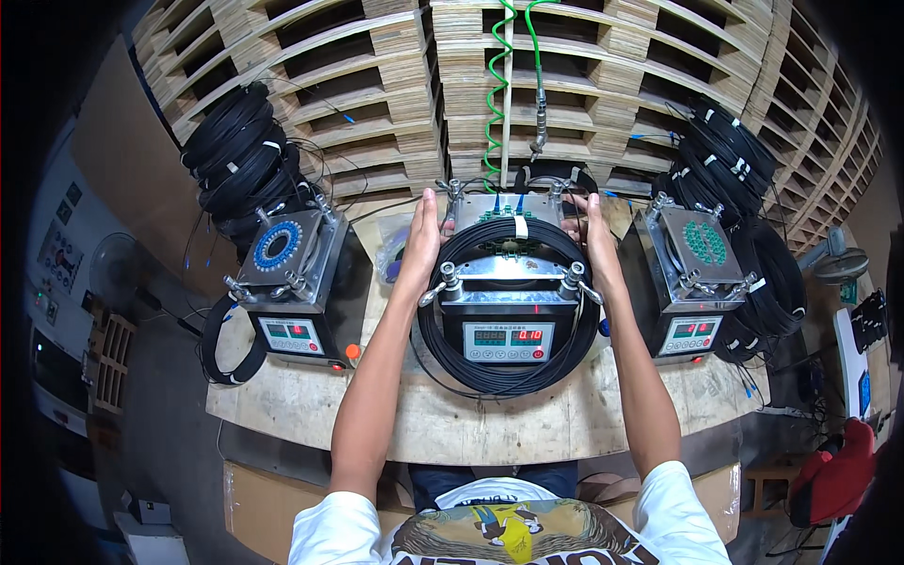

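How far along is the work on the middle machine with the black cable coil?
Done, it seems: a black cable coil already lies around the middle machine, its connectors seated in the top fixture. In hand: the left hand and right hand rest on the coil's upper sides. Left, likely: the bundled coils stacked behind the side machines.

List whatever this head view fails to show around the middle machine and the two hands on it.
- Left hand and right hand: fingertips reach behind the machine's top plate, so their grip there is hidden.
- Black cable coil: its rear arc lies under the plate and clamps.
- Green connectors on top: too small to count.
- Workbench front edge: partly covered by the forearms.
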A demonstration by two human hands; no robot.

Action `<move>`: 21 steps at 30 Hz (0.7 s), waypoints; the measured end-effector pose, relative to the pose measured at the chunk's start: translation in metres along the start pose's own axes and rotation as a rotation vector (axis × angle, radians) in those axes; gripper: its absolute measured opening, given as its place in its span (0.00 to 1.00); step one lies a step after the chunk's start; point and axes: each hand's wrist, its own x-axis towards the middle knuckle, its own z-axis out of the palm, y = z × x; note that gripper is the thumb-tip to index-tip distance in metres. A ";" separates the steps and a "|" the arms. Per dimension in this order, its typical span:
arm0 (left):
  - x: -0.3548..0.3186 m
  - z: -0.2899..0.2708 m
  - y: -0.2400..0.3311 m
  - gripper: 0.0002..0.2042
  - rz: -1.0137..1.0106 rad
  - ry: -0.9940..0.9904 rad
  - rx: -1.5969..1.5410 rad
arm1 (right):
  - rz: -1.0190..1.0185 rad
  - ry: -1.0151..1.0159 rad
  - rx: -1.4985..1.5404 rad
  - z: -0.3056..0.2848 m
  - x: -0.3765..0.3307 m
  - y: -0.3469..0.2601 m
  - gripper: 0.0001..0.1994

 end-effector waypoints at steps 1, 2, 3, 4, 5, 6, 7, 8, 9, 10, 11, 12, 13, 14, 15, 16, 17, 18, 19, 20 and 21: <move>-0.001 0.001 0.002 0.43 0.010 0.004 0.028 | -0.008 -0.008 0.001 -0.001 0.001 0.001 0.38; -0.002 0.003 0.003 0.43 0.021 0.007 0.056 | -0.016 -0.014 0.002 -0.002 0.002 0.003 0.38; 0.001 -0.001 -0.001 0.43 0.021 0.013 0.057 | -0.017 -0.020 0.004 0.000 0.001 0.001 0.38; 0.005 -0.006 -0.006 0.43 0.090 -0.001 0.136 | -0.004 -0.008 -0.003 0.002 -0.001 -0.001 0.38; 0.009 -0.009 -0.010 0.43 0.158 -0.016 0.216 | 0.008 0.003 -0.010 0.004 -0.003 -0.003 0.38; 0.010 -0.009 -0.011 0.43 0.158 -0.018 0.216 | 0.009 0.005 -0.011 0.003 -0.003 -0.002 0.38; 0.011 -0.008 -0.012 0.43 0.172 0.006 0.250 | 0.013 -0.002 -0.019 0.002 -0.002 -0.002 0.38; 0.012 -0.008 -0.013 0.42 0.187 0.030 0.284 | 0.018 -0.010 -0.027 0.001 -0.002 -0.002 0.38; 0.012 -0.006 -0.013 0.42 0.187 0.026 0.283 | 0.018 -0.006 -0.028 0.001 -0.003 -0.004 0.38; 0.011 -0.004 -0.013 0.42 0.175 0.031 0.247 | 0.021 0.000 -0.016 0.000 -0.005 -0.005 0.38; 0.011 -0.002 -0.012 0.41 0.163 0.036 0.211 | 0.023 0.006 -0.003 0.000 -0.006 -0.007 0.38; 0.013 -0.005 -0.015 0.41 0.164 0.041 0.212 | 0.022 0.002 -0.001 0.003 -0.008 -0.010 0.38; 0.015 -0.008 -0.017 0.41 0.159 0.062 0.173 | 0.030 -0.003 0.013 0.006 -0.010 -0.014 0.38; 0.017 -0.011 -0.020 0.40 0.154 0.084 0.135 | 0.037 -0.009 0.027 0.009 -0.011 -0.016 0.39; 0.016 -0.010 -0.020 0.40 0.154 0.080 0.133 | 0.038 -0.005 0.025 0.007 -0.012 -0.017 0.39; 0.015 -0.008 -0.019 0.40 0.137 0.075 0.079 | 0.053 -0.024 0.046 0.004 -0.013 -0.017 0.40; 0.014 -0.006 -0.019 0.40 0.120 0.070 0.024 | 0.067 -0.043 0.068 0.002 -0.013 -0.017 0.40; 0.014 -0.006 -0.018 0.40 0.121 0.072 0.025 | 0.067 -0.045 0.069 0.004 -0.013 -0.017 0.40; 0.013 -0.006 -0.018 0.40 0.136 0.072 0.034 | 0.043 -0.028 0.070 0.007 -0.014 -0.017 0.41; 0.013 -0.006 -0.018 0.40 0.152 0.071 0.043 | 0.018 -0.010 0.071 0.009 -0.013 -0.017 0.41; 0.012 -0.005 -0.015 0.40 0.153 0.069 0.042 | 0.017 -0.008 0.071 0.007 -0.011 -0.014 0.41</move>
